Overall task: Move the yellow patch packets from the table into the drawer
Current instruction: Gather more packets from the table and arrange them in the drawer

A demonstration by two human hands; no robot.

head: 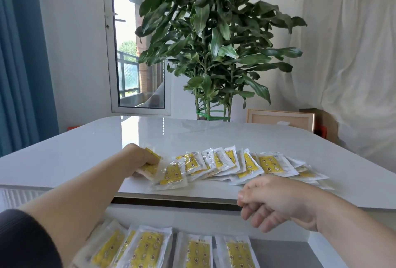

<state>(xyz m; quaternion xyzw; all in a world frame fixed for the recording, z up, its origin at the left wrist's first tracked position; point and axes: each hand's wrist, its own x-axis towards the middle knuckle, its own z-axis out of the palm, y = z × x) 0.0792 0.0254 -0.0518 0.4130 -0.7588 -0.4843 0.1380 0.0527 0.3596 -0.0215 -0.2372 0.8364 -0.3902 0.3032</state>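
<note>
My left hand (139, 160) is stretched out over the table (85, 149), fingers closed on a small bunch of packets (150, 168) at the near-left end of the row — one yellow corner sticks up past my knuckles, the rest of the bunch lies under my fingertips. Just to the right of that hand a loose packet (170, 176) lies flat near the table edge, and beyond it the row (246, 163) fans away to the right, the packets overlapping one another like tipped cards.

My right hand (276, 202) hangs in the air just in front of the table edge, below the right part of the row. It holds nothing; the fingers are curled loosely inward and apart, thumb on top.

Below both hands the drawer (289, 252) stands open, and packets (192, 252) already lie in it side by side, long sides toward me. Those beneath my left forearm are stacked two or three deep (how many exactly I cannot tell), while the two nearer my right hand lie singly.

Past the far side of the table, well away from either hand, stands a big leafy plant (214, 31), with a framed board (280, 120) leaning behind it to the right
</note>
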